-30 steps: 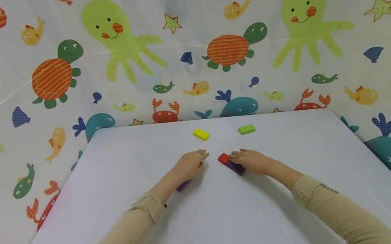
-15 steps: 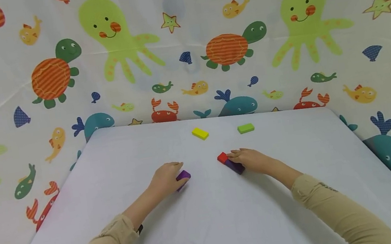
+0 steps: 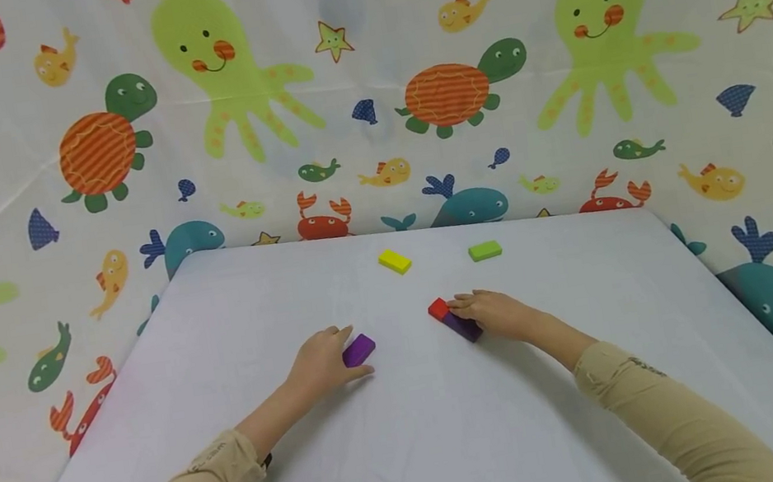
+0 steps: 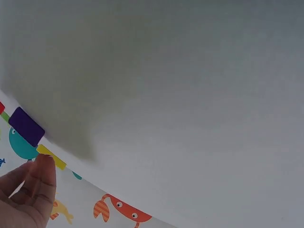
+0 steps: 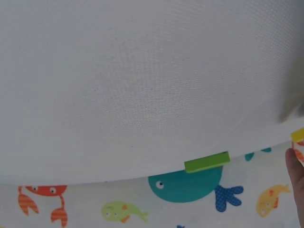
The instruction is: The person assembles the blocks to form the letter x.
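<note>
A purple block (image 3: 359, 350) lies on the white table, left of the middle. My left hand (image 3: 317, 366) is spread around its near left end, thumb on the near side and fingers on the far side. In the left wrist view, the fingertips (image 4: 45, 164) appear below the purple block, apart from it. Right of the middle, a red block (image 3: 437, 308) and a dark purple block (image 3: 463, 329) lie end to end in a slanting row. The extended fingers of my right hand (image 3: 498, 314) rest over their right side; its thumb is hidden.
Farther back lie a yellow block (image 3: 395, 261) and a green block (image 3: 485, 250), apart from each other. Behind the table's (image 3: 289, 289) far edge hangs a white curtain (image 3: 340, 131) with sea animals, which continues along both sides.
My left hand has drawn back left and toward me from the table's middle to the purple block, and its thumb has moved off the block's top. My right hand stays in place.
</note>
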A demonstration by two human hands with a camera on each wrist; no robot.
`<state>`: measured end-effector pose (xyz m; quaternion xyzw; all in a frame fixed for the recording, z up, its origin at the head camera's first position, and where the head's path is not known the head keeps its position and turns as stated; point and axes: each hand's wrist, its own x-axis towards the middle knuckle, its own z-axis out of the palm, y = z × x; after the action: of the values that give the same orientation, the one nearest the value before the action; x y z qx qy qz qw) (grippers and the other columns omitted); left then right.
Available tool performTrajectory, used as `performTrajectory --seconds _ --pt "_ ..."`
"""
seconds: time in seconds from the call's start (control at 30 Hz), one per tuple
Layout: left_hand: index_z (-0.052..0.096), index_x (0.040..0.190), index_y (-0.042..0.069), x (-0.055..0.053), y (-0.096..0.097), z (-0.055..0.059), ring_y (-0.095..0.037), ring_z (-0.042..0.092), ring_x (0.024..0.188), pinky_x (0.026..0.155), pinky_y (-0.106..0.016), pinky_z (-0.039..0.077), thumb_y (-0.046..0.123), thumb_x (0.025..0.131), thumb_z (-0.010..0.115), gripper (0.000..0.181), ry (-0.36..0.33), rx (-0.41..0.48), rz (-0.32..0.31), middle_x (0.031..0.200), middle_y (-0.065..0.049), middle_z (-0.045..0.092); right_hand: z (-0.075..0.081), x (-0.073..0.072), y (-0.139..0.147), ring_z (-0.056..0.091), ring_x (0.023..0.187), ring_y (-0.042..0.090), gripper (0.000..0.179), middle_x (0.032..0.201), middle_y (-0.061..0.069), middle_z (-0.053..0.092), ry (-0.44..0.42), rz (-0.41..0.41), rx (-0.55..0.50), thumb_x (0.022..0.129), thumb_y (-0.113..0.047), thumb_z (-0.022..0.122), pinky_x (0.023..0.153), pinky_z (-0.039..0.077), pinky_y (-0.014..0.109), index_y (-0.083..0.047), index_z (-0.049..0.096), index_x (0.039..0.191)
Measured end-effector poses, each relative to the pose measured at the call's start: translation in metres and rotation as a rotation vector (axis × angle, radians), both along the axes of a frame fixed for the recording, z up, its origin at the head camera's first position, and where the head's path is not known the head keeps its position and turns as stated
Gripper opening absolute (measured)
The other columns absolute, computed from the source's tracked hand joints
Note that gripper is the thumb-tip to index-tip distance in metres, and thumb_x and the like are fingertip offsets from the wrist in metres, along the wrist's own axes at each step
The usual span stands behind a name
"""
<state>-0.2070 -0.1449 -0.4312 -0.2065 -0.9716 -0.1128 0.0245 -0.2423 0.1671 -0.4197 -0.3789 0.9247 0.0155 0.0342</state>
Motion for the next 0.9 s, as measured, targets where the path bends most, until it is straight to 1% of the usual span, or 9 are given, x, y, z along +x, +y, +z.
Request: performTrajectory --seconds 0.07,0.13,0.23,0.33,0.4,0.5,0.6,0.77,0.9 --pt "0.058 0.124 -0.001 -0.0008 -0.0007 -0.0011 -0.027 0.063 0.096 0.085 -0.041 0.053 0.049 0.072 0.077 0.075 -0.024 0.014 0.021 0.113 -0.018 0.065 0.0002 -0.0004 -0.0003 0.05 0.127 0.031 0.038 0.132 0.014 0.058 0.004 0.002 0.0 0.089 0.008 0.049 0.104 0.04 0.048 0.002 0.059 0.125" --pt "0.059 0.123 -0.001 -0.0015 -0.001 -0.0016 -0.026 0.063 0.096 0.085 -0.04 0.054 0.046 0.072 0.078 0.072 -0.028 0.033 0.032 0.113 -0.017 0.065 -0.0002 -0.0004 -0.0001 0.05 0.127 0.03 0.038 0.132 0.014 0.058 0.008 0.002 0.001 0.089 0.008 0.05 0.104 0.04 0.047 0.002 0.059 0.125" --pt "0.06 0.121 -0.002 -0.0017 -0.0015 -0.0016 -0.026 0.064 0.093 0.082 -0.039 0.054 0.041 0.072 0.079 0.068 -0.014 0.067 0.024 0.11 -0.017 0.066 -0.0009 -0.0007 0.0001 0.05 0.127 0.03 0.037 0.132 0.014 0.058 0.013 0.001 0.003 0.088 0.008 0.05 0.104 0.041 0.047 0.002 0.06 0.124" --pt "0.063 0.115 -0.004 -0.0014 -0.0017 -0.0017 -0.025 0.065 0.088 0.076 -0.036 0.055 0.036 0.07 0.081 0.063 -0.014 0.106 0.016 0.102 -0.017 0.067 -0.0015 -0.0013 0.0002 0.05 0.127 0.03 0.037 0.132 0.014 0.057 0.011 0.001 0.004 0.088 0.008 0.051 0.104 0.041 0.047 0.002 0.06 0.124" --pt "0.064 0.111 -0.005 -0.0014 -0.0019 -0.0023 -0.023 0.064 0.084 0.072 -0.034 0.054 0.033 0.07 0.082 0.059 -0.034 0.132 0.031 0.096 -0.015 0.067 -0.0017 -0.0021 -0.0002 0.05 0.127 0.03 0.037 0.133 0.014 0.057 0.009 0.005 0.009 0.089 0.007 0.051 0.104 0.041 0.047 0.002 0.059 0.125" --pt "0.065 0.106 -0.005 -0.0024 -0.0019 -0.0043 -0.02 0.062 0.079 0.069 -0.031 0.053 0.028 0.069 0.083 0.052 -0.075 0.176 0.068 0.089 -0.012 0.065 -0.0017 -0.0029 -0.0011 0.05 0.128 0.03 0.038 0.134 0.013 0.056 0.003 0.006 0.013 0.09 0.006 0.05 0.105 0.04 0.047 0.002 0.057 0.127" --pt "0.066 0.103 -0.005 -0.004 -0.0006 -0.0061 -0.018 0.058 0.075 0.067 -0.029 0.051 0.025 0.07 0.082 0.047 -0.109 0.203 0.097 0.086 -0.011 0.064 -0.0015 -0.0031 -0.0017 0.05 0.127 0.03 0.038 0.134 0.013 0.056 0.0 0.0 0.013 0.09 0.006 0.049 0.105 0.04 0.047 0.002 0.057 0.127" --pt "0.067 0.101 -0.006 -0.0057 0.0027 -0.0079 -0.017 0.057 0.074 0.065 -0.027 0.05 0.023 0.071 0.081 0.044 -0.15 0.211 0.112 0.086 -0.011 0.065 -0.0025 -0.0018 -0.0007 0.05 0.127 0.031 0.038 0.134 0.014 0.056 -0.006 -0.007 0.01 0.09 0.006 0.049 0.105 0.04 0.047 0.002 0.057 0.127" --pt "0.067 0.1 -0.005 -0.006 0.0049 -0.0073 -0.017 0.057 0.075 0.065 -0.027 0.05 0.022 0.071 0.081 0.042 -0.151 0.206 0.118 0.087 -0.011 0.066 -0.0025 -0.0007 0.0 0.05 0.127 0.031 0.038 0.134 0.014 0.056 0.0 -0.003 0.007 0.09 0.006 0.051 0.104 0.041 0.047 0.002 0.057 0.127"
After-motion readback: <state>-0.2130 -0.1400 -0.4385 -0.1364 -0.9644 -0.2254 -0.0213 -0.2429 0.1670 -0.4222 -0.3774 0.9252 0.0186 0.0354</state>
